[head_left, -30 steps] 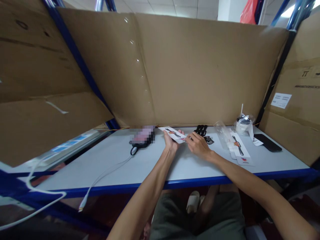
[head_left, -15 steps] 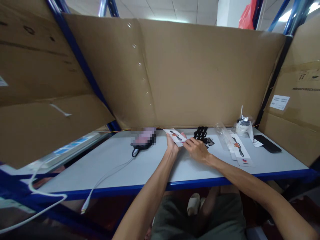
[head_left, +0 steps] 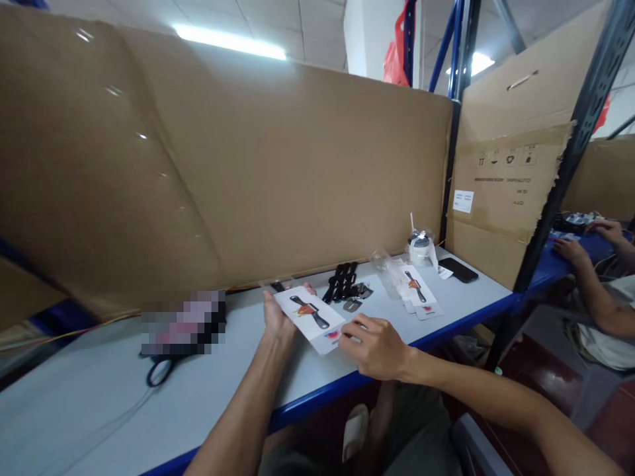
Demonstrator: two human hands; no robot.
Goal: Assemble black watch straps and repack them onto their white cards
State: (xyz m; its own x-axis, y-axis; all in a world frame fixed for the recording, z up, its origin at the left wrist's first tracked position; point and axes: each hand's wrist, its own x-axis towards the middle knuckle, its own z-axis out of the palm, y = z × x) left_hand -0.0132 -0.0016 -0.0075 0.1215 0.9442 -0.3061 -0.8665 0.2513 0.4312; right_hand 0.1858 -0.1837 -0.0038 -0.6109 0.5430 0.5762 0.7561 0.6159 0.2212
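My left hand [head_left: 280, 317] is closed around the left side of a white printed card [head_left: 311, 318], tilted above the table. The card bears a picture of a black-handled tool and a small colored logo. Past its far edge shows a clear plastic sleeve with something black [head_left: 278, 286] in it, mostly hidden. My right hand [head_left: 374, 345] has its fingers curled at the card's near right corner, pinching the edge. Behind the card lie several black plastic pieces [head_left: 341, 281] and small grey metal pieces [head_left: 353, 304].
More printed cards [head_left: 419, 291] and clear bags [head_left: 387, 271] lie to the right, near a wrapped cup with a straw [head_left: 419, 248] and a black phone [head_left: 459, 270]. A blurred-out item [head_left: 186, 324] with a cable is on the left. Cardboard walls [head_left: 307, 178] enclose the table; another person's hands [head_left: 570, 251] are beyond.
My view has swung to the right, bringing another person into sight. The card has come closer and now faces me more, with my right hand still at its near edge.
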